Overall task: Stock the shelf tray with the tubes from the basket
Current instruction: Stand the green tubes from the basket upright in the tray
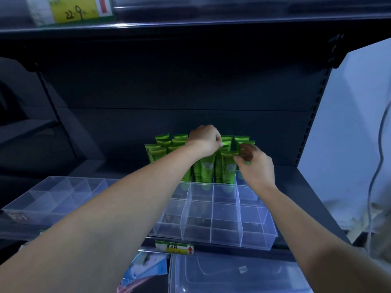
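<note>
Right grip [257,168]: grasping. I see thumb and fingers pinching the flat crimped top of the front tube [229,169].
Front tube: green, upright, cap down in a tray cell, directly under my right grip and in the nearest filled row.
Left grip [204,141]: knuckles up, fingers curled down onto the tube tops just left of my right grip. I cannot tell whether they actually pinch one.
Tubes [157,154]: more of the same green ones, all upright and packed close in rows. They stand beside and behind both grips, and the far rows reach to the left of my left grip.
Tray [257,240]: clear plastic, split into square cells. It sits below the grips and runs toward me; the tubes fill its far cells, while the cells under my wrists hold none.
Second tray [53,193]: clear and divided like the first, lying left of my left forearm on the same level.
Shelf [296,176]: dark board carrying both trays, with a dark back panel behind the tubes.
Price label [174,248]: green and yellow with a red arrow, on the shelf's front edge, nearer to me than the tray.
Clear plastic box [232,275]: lidded, one level down, below my right forearm.
Blue packet [146,265]: just left of that box.
Upper label [72,11]: yellow, on the edge of the shelf above, far up and left of both grips.
</note>
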Demonstrator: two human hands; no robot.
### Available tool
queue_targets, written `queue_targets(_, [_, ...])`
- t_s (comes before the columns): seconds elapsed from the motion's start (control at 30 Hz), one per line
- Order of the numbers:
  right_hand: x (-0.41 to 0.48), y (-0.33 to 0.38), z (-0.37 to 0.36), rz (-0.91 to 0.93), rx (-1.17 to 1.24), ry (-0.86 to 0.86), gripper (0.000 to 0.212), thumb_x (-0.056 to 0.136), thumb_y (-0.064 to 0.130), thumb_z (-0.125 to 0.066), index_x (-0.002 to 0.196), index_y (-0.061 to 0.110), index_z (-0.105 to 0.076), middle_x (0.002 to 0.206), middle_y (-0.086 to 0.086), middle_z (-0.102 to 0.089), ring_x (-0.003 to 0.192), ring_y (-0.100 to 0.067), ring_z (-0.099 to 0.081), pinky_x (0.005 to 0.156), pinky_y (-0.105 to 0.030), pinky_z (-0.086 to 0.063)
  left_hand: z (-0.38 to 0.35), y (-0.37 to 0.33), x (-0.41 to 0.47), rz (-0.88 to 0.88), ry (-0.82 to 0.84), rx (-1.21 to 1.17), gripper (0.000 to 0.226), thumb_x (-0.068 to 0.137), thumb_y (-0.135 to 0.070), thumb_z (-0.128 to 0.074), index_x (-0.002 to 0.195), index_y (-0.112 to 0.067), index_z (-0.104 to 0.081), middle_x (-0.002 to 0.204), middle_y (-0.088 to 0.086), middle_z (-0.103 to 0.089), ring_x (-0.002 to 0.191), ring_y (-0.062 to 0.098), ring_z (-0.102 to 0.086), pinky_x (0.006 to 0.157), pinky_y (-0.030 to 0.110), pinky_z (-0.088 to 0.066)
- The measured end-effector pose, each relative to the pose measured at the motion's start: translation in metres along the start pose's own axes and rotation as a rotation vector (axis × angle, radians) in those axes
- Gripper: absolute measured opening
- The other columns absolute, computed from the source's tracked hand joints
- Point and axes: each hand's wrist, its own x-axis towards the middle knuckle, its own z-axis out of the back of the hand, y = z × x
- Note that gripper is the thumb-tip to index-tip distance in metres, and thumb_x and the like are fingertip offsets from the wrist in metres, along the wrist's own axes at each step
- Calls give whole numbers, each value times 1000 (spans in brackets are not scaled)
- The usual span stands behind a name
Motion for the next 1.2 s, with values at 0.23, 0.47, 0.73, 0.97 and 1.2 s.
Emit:
queue_targets(0.23, [-23,36,-6,275,-195,-208,36,85,21,-65,120,14,-60,118,-7,-59,107,-27,-49,85,-37,-44,31,24,-40,-100,-115,212,27,93,-34,-55,111,-19,-67,118,2,-63,117,25,-48,97,38,-41])
queue_targets(0.47, [-76,91,-52,491,-129,-33,37,84,20,-65,119,10,-62,118,-7,-64,111,-29,-56,93,-43,-47,62,88,-126,-45,-136,449,30,90,-31,-55,115,-17,-62,116,6,-59,112,26,-46,90,37,-37])
queue_targets(0.73, [-167,146,-129,519,-74,343,42,88,21,-60,129,11,-57,129,-6,-60,121,-26,-51,102,-33,-38,84,171,-250,178,-84,519,35,93,-30,-53,122,-13,-57,120,8,-56,118,27,-44,92,36,-38])
queue_targets(0.97, [-255,171,-194,606,-151,586,34,88,24,-55,121,15,-60,120,-5,-62,114,-27,-52,93,-35,-41,70,247,-354,358,-13,497,29,88,-23,-54,116,-14,-58,118,7,-58,115,27,-49,91,37,-45])
queue_targets(1.2, [-328,179,-253,671,-300,853,34,91,32,-53,121,17,-57,122,-5,-59,117,-27,-49,92,-35,-41,44,304,-440,573,119,510,25,92,-23,-48,112,-12,-58,116,8,-57,110,28,-50,87,37,-46])
